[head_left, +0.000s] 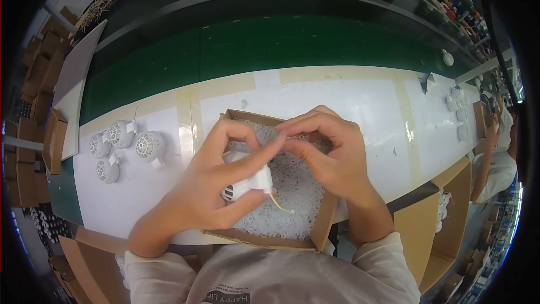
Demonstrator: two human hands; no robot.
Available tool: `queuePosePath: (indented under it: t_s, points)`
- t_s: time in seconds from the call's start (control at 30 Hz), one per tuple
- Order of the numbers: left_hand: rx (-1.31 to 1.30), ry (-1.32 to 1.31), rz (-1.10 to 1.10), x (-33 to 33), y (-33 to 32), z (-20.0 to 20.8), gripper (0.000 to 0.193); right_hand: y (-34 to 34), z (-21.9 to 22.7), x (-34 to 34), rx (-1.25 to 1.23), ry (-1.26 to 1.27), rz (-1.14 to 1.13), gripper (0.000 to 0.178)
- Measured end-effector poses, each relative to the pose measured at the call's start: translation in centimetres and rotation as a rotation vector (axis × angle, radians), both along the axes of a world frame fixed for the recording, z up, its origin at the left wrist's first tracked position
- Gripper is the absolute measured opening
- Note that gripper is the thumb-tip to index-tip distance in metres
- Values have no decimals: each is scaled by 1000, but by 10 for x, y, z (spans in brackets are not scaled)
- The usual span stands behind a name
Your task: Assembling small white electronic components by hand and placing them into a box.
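My left hand [216, 174] is wrapped round a white plastic housing [247, 184] with dark slots on its near side. From its lower end hangs a short yellow wire [279, 202] with a small connector. The fingers of my right hand [332, 146] are pinched together against my left thumb and index fingertips. Whatever lies between those tips is too small to make out. Both hands are above a shallow cardboard box [327, 219] filled with many small clear plastic rings [295, 214].
Several white round units with slotted grilles [150, 146] stand on the white tabletop [360, 101] at the left. Beyond it runs a green belt [270, 39]. An open carton [450, 219] with white parts is at the right, near another person's arm [488, 163].
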State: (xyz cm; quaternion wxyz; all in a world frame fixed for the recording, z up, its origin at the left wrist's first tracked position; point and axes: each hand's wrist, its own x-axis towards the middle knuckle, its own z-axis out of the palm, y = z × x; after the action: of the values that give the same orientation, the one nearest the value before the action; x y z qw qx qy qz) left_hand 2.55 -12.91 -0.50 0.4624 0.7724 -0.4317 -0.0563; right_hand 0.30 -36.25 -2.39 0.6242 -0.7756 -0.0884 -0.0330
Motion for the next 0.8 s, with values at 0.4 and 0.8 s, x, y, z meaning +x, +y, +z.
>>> queuePosePath:
  t_s: [0.4, 0.8]
  points:
    - [-364, 852, -149, -6, -7, -11, 91, 7, -8, -1, 176, -196, 261, 14]
    - [-406, 532, 75, 0, -9, -24, 47, 3, 2, -2, 292, 59, 159, 15]
